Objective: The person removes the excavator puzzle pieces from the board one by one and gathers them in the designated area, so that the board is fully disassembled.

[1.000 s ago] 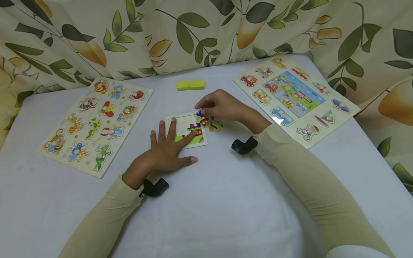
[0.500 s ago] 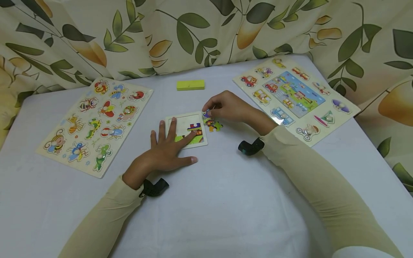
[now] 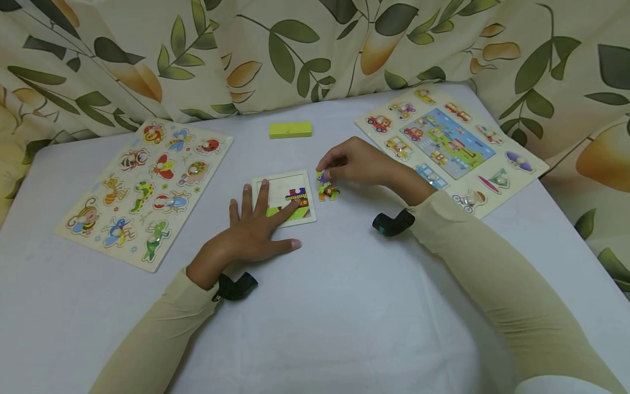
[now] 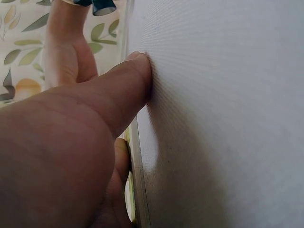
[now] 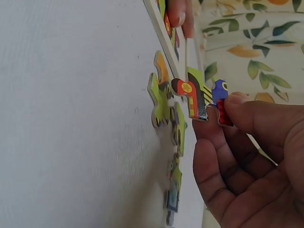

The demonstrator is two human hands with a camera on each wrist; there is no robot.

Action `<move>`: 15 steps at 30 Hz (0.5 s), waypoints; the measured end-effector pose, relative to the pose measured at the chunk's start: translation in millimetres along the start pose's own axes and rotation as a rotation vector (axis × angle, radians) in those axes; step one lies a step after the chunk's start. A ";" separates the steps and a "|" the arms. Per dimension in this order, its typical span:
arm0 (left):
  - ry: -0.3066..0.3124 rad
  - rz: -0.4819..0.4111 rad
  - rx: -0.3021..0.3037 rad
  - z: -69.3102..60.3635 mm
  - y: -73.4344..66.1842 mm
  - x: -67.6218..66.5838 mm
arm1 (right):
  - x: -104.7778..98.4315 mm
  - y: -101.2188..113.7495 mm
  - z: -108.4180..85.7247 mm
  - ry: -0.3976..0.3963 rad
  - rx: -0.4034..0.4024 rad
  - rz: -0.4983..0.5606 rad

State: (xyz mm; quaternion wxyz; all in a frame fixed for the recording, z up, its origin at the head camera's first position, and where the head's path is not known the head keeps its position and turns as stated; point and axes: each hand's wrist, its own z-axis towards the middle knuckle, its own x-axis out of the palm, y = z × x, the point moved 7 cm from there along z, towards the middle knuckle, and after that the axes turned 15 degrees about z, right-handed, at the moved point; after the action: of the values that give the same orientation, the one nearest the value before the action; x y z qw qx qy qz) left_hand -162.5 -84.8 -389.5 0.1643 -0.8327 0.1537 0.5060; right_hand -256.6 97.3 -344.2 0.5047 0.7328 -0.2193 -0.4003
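Note:
My left hand [image 3: 253,232] lies flat with spread fingers on a small puzzle tray [image 3: 276,183]. Fitted pieces [image 3: 301,203] at the tray's lower right show part of a coloured picture. Just right of the tray, my right hand [image 3: 361,164] pinches a jigsaw piece [image 5: 194,97] between thumb and fingers, raised off the table. That piece is green, red and blue with a yellow dot. Below it in the right wrist view, several loose jigsaw pieces [image 5: 161,97] lie on the white cloth. In the left wrist view, the left thumb [image 4: 130,78] touches the cloth next to the tray.
A board of insect pieces [image 3: 189,224] lies at the left. At the back right is a board of vehicle pieces [image 3: 366,127], partly behind the right forearm. A yellow-green block [image 3: 290,130] rests behind the tray. A leaf-patterned curtain [image 3: 305,49] borders the table's far side.
My right hand has moved right with the pinched jigsaw piece, from the tray's right edge to over the loose pieces. The left hand has stayed in place.

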 end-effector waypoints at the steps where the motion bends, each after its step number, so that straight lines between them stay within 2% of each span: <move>1: -0.003 0.000 0.002 -0.1 -0.1 -0.3 | -1.8 -1.0 -0.9 -0.009 0.004 0.002; 4: -0.005 0.001 0.003 -0.2 -0.3 -0.4 | -6.8 -5.3 -3.9 -0.023 0.029 0.005; 15: -0.006 -0.003 -0.005 0.1 -0.3 -0.2 | -16.8 -14.5 -18.1 0.013 0.088 -0.068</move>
State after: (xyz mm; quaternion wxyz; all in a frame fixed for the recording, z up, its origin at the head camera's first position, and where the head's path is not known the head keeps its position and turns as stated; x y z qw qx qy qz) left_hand -162.5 -84.4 -389.3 0.1631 -0.8319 0.1508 0.5086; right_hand -252.9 125.4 -348.3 0.4594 0.7640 -0.2086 -0.4022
